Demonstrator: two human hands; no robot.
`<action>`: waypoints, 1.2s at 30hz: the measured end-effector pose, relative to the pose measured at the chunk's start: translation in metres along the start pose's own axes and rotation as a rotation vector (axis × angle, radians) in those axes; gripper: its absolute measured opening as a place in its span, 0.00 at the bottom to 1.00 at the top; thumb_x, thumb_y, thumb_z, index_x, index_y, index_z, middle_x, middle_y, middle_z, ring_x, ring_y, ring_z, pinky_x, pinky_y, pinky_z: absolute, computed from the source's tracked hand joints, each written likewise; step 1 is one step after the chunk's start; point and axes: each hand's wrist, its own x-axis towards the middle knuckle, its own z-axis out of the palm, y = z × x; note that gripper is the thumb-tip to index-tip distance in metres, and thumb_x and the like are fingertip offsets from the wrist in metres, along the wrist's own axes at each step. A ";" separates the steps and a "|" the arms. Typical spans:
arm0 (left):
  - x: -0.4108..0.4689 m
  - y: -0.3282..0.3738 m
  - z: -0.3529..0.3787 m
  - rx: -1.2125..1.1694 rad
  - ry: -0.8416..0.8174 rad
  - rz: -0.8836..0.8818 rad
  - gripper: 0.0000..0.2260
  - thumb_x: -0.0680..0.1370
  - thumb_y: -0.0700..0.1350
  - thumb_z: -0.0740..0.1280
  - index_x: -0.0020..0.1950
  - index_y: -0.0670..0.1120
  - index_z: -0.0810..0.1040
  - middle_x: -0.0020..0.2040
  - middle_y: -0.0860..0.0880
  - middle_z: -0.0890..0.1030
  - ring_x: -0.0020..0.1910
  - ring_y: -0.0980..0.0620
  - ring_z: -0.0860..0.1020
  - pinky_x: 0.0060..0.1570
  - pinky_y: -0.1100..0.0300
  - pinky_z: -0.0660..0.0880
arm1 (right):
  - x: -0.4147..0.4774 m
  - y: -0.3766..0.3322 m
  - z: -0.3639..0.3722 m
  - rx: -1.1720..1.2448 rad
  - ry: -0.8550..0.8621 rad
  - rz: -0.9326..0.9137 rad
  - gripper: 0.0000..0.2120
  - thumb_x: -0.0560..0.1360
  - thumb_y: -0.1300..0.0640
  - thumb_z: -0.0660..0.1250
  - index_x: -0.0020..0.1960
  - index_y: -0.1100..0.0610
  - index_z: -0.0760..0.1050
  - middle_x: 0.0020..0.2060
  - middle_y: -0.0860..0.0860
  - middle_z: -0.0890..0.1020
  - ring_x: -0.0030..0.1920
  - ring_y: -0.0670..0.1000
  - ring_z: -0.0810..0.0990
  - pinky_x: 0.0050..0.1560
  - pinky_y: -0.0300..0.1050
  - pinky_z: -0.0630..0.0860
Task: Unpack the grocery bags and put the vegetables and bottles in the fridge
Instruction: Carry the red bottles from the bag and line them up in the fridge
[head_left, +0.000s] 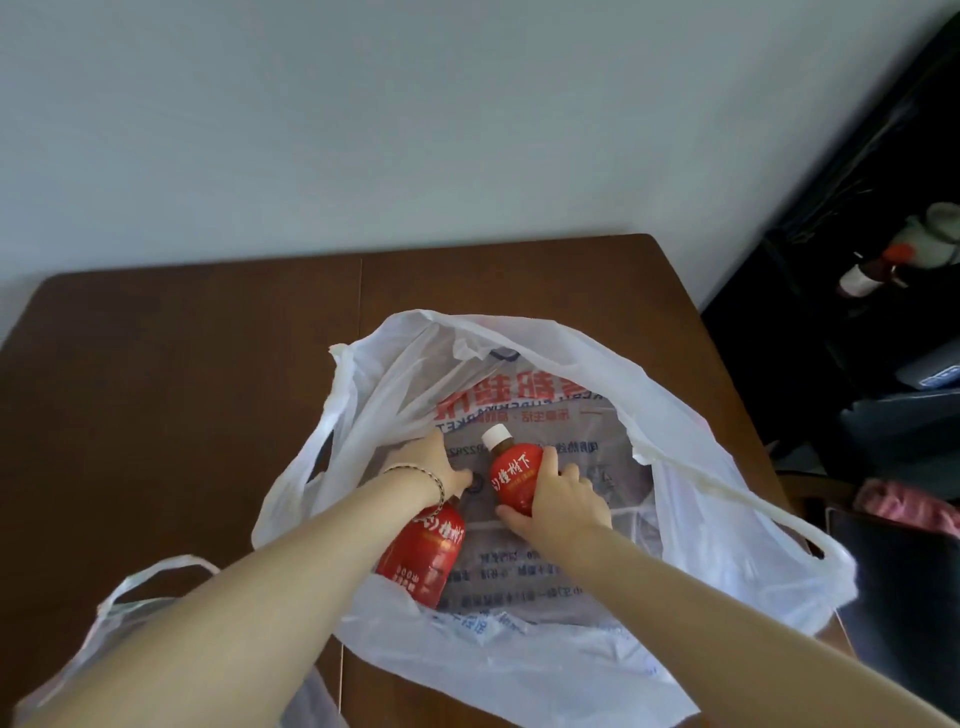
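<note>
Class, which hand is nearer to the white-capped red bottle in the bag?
Right. The right hand grips the white-capped bottle around its body; the left hand is beside it, over the top of the other bottle.

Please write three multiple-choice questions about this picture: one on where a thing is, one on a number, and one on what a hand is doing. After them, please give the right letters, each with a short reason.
1. Where is the white-capped, red-labelled plastic bottle?
A. inside the open white plastic bag
B. on a fridge shelf
C. on the floor

2. How many red-labelled bottles show?
A. one
B. two
C. four

3. What does the right hand do?
A. lies open and flat
B. grips the white-capped bottle
C. pulls a bag handle

Answers:
1 A: the bag's walls rise all around the bottle.
2 B: besides the white-capped one, a second bottle lies with its top in the left hand.
3 B: the fingers curl round the red label.
</note>
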 end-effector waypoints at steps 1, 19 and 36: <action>-0.004 0.004 0.004 0.055 -0.072 0.035 0.23 0.68 0.60 0.65 0.58 0.48 0.72 0.54 0.47 0.80 0.49 0.46 0.78 0.52 0.51 0.77 | 0.000 0.000 0.000 0.007 -0.004 0.006 0.44 0.72 0.37 0.65 0.76 0.55 0.45 0.65 0.57 0.68 0.65 0.57 0.70 0.61 0.52 0.71; -0.082 -0.012 0.010 0.312 0.436 0.254 0.30 0.77 0.65 0.52 0.71 0.47 0.57 0.40 0.52 0.75 0.33 0.54 0.74 0.28 0.66 0.68 | -0.025 0.020 0.018 0.432 0.014 -0.063 0.41 0.64 0.47 0.77 0.70 0.52 0.60 0.60 0.50 0.74 0.58 0.52 0.75 0.59 0.47 0.74; -0.089 0.028 0.028 0.366 0.509 0.525 0.25 0.78 0.63 0.52 0.64 0.46 0.68 0.46 0.50 0.83 0.43 0.50 0.82 0.42 0.60 0.78 | -0.050 0.040 -0.080 -0.674 0.190 -0.888 0.22 0.78 0.61 0.61 0.71 0.56 0.63 0.70 0.51 0.67 0.70 0.53 0.63 0.73 0.48 0.56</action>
